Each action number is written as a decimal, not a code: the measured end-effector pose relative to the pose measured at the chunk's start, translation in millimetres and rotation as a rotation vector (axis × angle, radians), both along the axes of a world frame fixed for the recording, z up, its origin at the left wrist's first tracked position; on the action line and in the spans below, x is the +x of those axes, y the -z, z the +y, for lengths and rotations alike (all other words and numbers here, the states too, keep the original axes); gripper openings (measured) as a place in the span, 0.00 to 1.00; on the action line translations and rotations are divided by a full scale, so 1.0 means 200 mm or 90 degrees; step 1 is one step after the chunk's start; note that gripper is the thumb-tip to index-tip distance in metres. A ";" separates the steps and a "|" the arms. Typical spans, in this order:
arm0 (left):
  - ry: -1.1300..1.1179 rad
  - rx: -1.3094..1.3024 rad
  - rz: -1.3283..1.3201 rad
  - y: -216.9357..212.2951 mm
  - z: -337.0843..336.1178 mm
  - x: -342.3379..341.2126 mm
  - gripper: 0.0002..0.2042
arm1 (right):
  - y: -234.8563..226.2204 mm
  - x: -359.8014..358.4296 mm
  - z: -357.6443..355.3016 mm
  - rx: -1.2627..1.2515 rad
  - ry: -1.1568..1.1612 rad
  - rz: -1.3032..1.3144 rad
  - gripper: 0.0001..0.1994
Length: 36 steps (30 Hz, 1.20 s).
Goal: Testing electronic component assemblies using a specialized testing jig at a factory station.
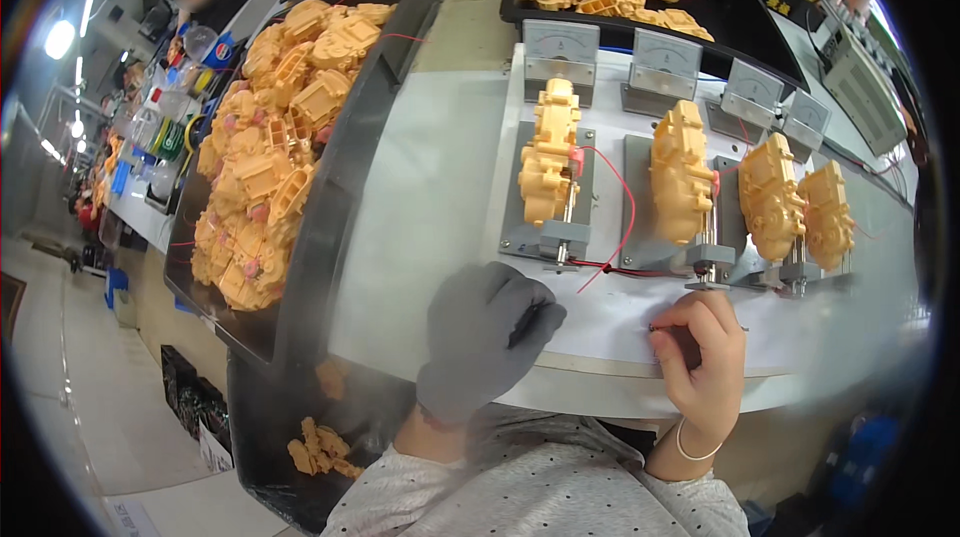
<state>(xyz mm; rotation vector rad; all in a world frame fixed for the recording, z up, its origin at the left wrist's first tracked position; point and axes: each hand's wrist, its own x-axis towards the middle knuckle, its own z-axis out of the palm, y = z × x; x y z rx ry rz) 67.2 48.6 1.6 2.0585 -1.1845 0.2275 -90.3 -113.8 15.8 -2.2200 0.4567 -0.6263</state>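
Note:
My left hand (490,327), in a grey glove, is closed with its fingertips pressed together near the table's front edge; anything inside is hidden. Bare and with a bangle at the wrist, my right hand (702,355) is pinched round something small and dark that I cannot make out. Beyond my hands, several yellow plastic gear housings stand in metal test fixtures. The leftmost housing (548,162) has a red wire (632,199) looping from it toward the table between my hands. The second housing (682,177) sits in a fixture just beyond my right hand.
Analog meters (560,45) stand behind the fixtures. A black bin (335,152) heaped with yellow housings is on the left, another bin (740,52) at the back. A lower black container (270,437) holds yellow pieces. A grey instrument (860,87) stands at the right; a person is far left.

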 end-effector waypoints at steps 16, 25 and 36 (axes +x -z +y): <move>0.011 -0.010 0.006 0.01 0.00 0.00 0.07 | 0.00 0.01 0.02 0.030 0.046 0.001 0.09; 0.012 -0.010 0.008 0.01 0.00 0.00 0.06 | 0.01 0.02 0.03 0.008 0.051 -0.012 0.09; 0.022 -0.011 -0.007 0.01 0.00 0.01 0.06 | 0.01 0.02 0.03 -0.006 0.054 -0.029 0.08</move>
